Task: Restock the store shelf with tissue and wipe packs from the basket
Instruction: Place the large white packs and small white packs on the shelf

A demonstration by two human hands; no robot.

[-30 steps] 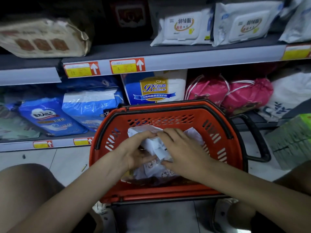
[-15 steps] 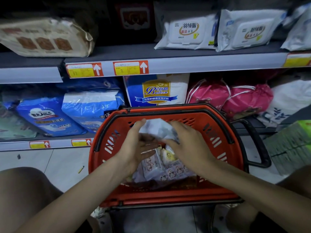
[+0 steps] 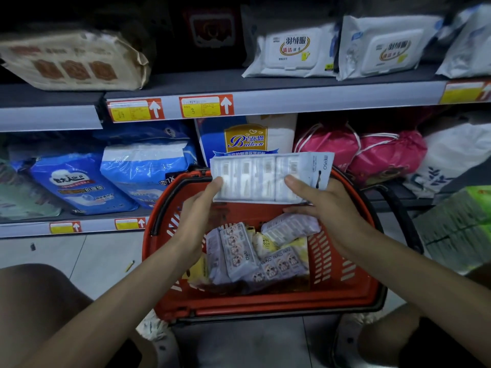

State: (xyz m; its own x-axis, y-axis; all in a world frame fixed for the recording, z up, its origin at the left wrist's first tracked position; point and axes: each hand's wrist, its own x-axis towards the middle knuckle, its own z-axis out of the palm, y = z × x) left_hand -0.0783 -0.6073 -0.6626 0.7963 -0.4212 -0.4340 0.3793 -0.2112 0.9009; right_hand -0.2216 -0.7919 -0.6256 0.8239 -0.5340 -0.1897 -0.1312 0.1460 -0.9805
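Observation:
A white multi-pack of pocket tissues (image 3: 268, 179) is held above the far rim of the red basket (image 3: 265, 304). My left hand (image 3: 198, 216) grips its left end and my right hand (image 3: 321, 205) grips its right end, thumbs on the face of the pack. Inside the basket lie several more small tissue and wipe packs (image 3: 255, 256), pale with cartoon prints. Above, the grey shelf (image 3: 292, 99) carries white wipe packs (image 3: 289, 51) to the right.
A beige tissue pack (image 3: 71, 62) lies on the upper shelf at left. The lower shelf holds blue pad bags (image 3: 79, 184), a Baileen pack (image 3: 247, 139) and pink bags (image 3: 366, 152). A green stack (image 3: 462, 227) stands at right. My knees flank the basket.
Both hands have lifted the white multi-pack out of the basket, from among the other packs to above its far rim.

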